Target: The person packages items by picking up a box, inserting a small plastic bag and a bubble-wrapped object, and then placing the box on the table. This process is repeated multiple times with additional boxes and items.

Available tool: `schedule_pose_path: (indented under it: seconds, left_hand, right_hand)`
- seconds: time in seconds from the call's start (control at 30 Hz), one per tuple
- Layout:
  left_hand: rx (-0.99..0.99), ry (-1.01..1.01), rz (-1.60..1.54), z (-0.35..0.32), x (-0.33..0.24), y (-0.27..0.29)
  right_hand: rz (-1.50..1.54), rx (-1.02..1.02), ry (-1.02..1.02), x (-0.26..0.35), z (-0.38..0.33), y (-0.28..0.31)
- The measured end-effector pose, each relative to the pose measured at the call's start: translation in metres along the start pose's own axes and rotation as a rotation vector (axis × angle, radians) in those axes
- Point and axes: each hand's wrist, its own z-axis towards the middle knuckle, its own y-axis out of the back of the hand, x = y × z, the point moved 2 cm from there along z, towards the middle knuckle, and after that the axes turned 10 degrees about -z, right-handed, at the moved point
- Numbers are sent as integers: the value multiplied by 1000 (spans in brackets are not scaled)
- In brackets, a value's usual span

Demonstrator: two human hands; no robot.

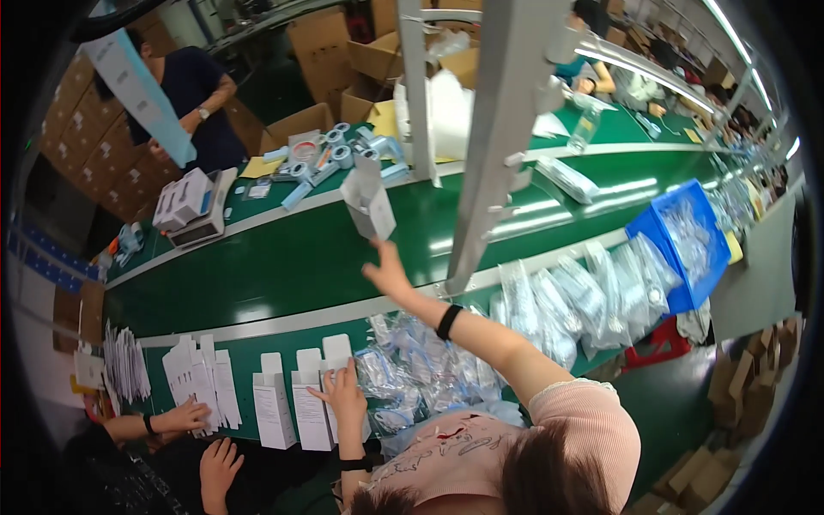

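Observation:
My right hand (389,273) reaches out over the green conveyor belt, fingers apart. Just beyond its fingertips is an open white carton (371,206) with a raised flap; whether they touch it I cannot tell. My left hand (345,400) lies with spread fingers against the rightmost of several upright white cartons (337,354), whose top flaps stand up. Another white carton (273,403) stands to their left. Right of my left hand, clear plastic bags (421,369) with pale blue and white parts are heaped on the table.
A co-worker's hand (184,417) rests on flat white cartons (193,373) at the left. A blue bin (682,245) of bagged items stands right. A grey metal post (489,146) rises beside my right arm. Across the belt, a person (193,94) stands near blue rolls (342,156).

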Motion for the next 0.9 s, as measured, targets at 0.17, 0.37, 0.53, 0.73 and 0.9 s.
schedule_pose_path:
  seconds: [0.17,0.37,0.53,0.73,0.9]
  left_hand:
    - [-207,-89,-79,3,-38,30]
    - [-320,-545,-545,-15,-117,81]
    - [-267,-418,-706,-4,-136,81]
    - [-50,-180,-1344,9,-118,51]
    - [-146,-240,-905,15,-120,40]
  right_hand:
    - [459,635,-177,62,-129,44]
    - [615,587,-142,84,-180,90]
    - [918,716,-221,75,-179,137]
    - [-692,-28,-110,12,-131,240]
    - [-908,233,-586,-94,-110,245]
